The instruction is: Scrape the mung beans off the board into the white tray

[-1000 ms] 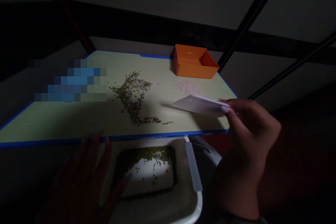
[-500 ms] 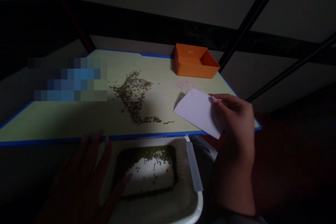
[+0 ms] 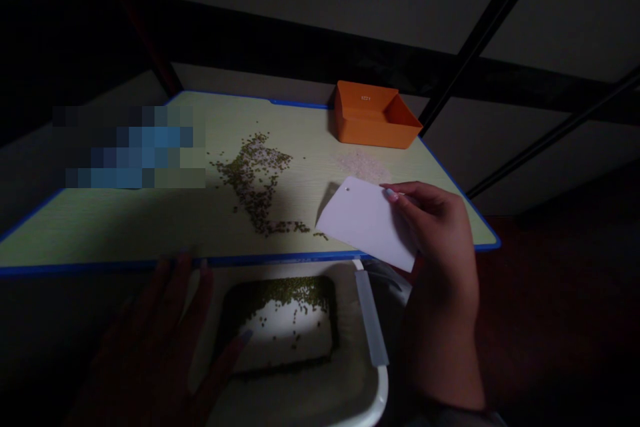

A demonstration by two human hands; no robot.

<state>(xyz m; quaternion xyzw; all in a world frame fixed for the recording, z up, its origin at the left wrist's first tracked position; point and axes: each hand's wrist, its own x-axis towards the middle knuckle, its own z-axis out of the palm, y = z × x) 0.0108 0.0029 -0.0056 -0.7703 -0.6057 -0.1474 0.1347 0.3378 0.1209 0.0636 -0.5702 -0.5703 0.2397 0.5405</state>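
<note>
My right hand (image 3: 440, 227) pinches a white plastic scraper (image 3: 367, 220) with a small hole in one corner. The scraper is tilted, its lower edge close to the near side of the pale table (image 3: 165, 213). Left of it lie scattered green beans (image 3: 257, 197) mixed with whitish grains. Behind it is a small patch of pale, rice-like grains (image 3: 363, 164). Below the table edge sits a white plastic bin (image 3: 345, 387) with green beans (image 3: 295, 290) inside. My left hand (image 3: 165, 327), dark in shadow, is spread over the bin's left side, with its thumb over the inside.
An orange open box (image 3: 377, 127) stands at the table's back right. A blue edge (image 3: 280, 257) runs round the table. Dark-striped pale panels (image 3: 300, 33) rise behind it. Something blue at the left is blurred out.
My right hand has moved the scraper left and slightly toward me, showing more of the pale grains behind it. My left hand stays in place.
</note>
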